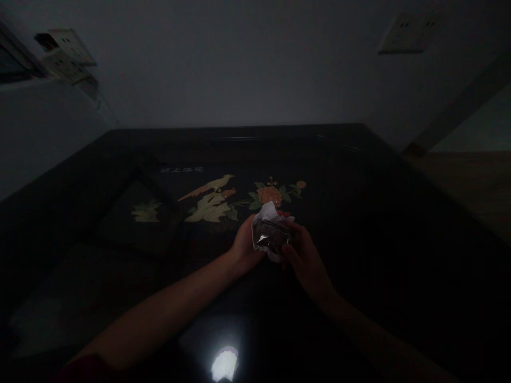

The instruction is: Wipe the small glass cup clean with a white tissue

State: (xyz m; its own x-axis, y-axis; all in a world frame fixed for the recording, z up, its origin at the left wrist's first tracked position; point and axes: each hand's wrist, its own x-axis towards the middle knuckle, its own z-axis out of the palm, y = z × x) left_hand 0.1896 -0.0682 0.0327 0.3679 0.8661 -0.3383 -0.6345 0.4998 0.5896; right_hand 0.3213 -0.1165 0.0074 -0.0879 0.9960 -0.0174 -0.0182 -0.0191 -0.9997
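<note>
A dark, shiny object [273, 237] lies in crumpled white paper or tissue [266, 214] above the middle of the black tabletop. The light is dim, and I cannot make out its kind. My left hand [246, 246] supports the bundle from the left and below, its fingers mostly hidden behind the white material. From the right, my right hand [304, 250] grips the dark object, with the thumb on its near right corner and the fingers along its far right side. Both hands are closed around the same bundle.
The glossy black table [343, 175] bears a picture of birds [211, 191] and an orange flower [270, 194]. A bright light reflection [224, 364] shows at the near edge. Behind stands a pale wall [239, 69] with sockets at left [69, 48] and right [407, 33].
</note>
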